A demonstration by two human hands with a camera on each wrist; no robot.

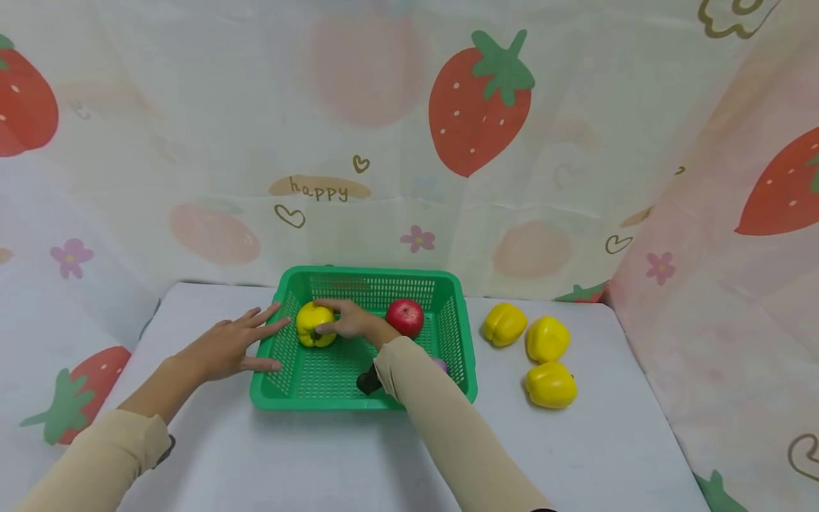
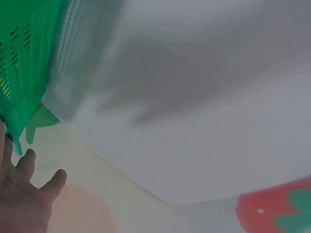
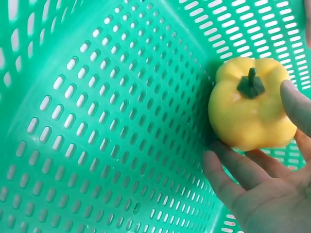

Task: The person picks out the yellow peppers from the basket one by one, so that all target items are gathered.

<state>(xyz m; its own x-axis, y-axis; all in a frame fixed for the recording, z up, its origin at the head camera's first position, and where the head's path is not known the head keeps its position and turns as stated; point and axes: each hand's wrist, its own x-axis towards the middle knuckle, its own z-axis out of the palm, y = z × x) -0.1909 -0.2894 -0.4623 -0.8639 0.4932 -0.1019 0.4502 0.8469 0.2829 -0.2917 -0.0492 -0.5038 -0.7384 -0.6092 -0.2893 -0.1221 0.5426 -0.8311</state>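
A yellow bell pepper [image 1: 308,321] with a green stem sits in the left part of a green plastic basket [image 1: 333,409]. My right hand [image 1: 350,320] reaches into the basket and grips this pepper; in the right wrist view the thumb [image 3: 297,108] lies on one side and the other fingers curl against the opposite side. My left hand [image 1: 233,345] is at the basket's left rim, fingers spread and straight, fingertips right at the edge. A round red fruit [image 1: 404,317] rests in the basket's right part. Beside my right sleeve shows a bit of a purple thing [image 1: 441,364], mostly hidden.
On the white table [image 1: 307,462], right of the basket, lie three more yellow bell peppers: one nearest the basket [image 1: 504,324], a second [image 1: 547,339] and a third in front [image 1: 551,385]. A strawberry-print cloth [image 1: 384,235] hangs behind the table and along both sides.
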